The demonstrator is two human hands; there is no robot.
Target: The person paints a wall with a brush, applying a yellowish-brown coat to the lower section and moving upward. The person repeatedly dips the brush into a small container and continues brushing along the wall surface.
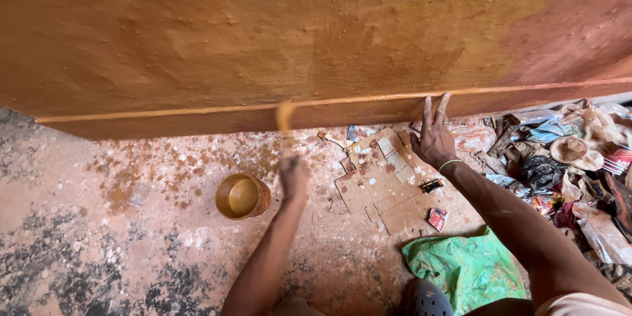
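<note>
Orange-brown wall (263, 33): rough plaster fills the far half of the view, glossy with fresh ochre paint on its left and middle; the far right corner stays a duller red-brown.
Ledge: a narrow painted ledge (164, 113) runs along the wall's foot, from left to right.
Your left hand (293, 176): it is blurred by motion, closed around the handle of a paint-loaded brush (285, 122); the brush points away from you and its tip meets the ledge.
Your right hand (434, 137): open, fingers spread, fingertips pressed against the base of the wall, palm over the floor; a thin green band sits on that wrist.
Paint tin: a round metal tin of ochre paint (241, 196) stands on the floor just left of your left forearm, near the brush hand.
Floor: worn concrete floor (99, 237), reddish with dark patches, is spattered with paint drips between the tin and the wall.
Cardboard: a flattened, stained brown cardboard sheet (382, 187) lies on the floor between your two arms, partly under your right hand.
Small items: a little black object (432, 185) and a small red packet (438, 218) rest on the cardboard's right edge.
Cloth: a crumpled green patterned cloth (467, 266) lies near you, beneath your right arm.
Shoe: a grey perforated clog (431, 301) shows at the near edge, touching the cloth.
Rubbish: a heap of wrappers, bags and scraps (573, 158) fills the right side.
</note>
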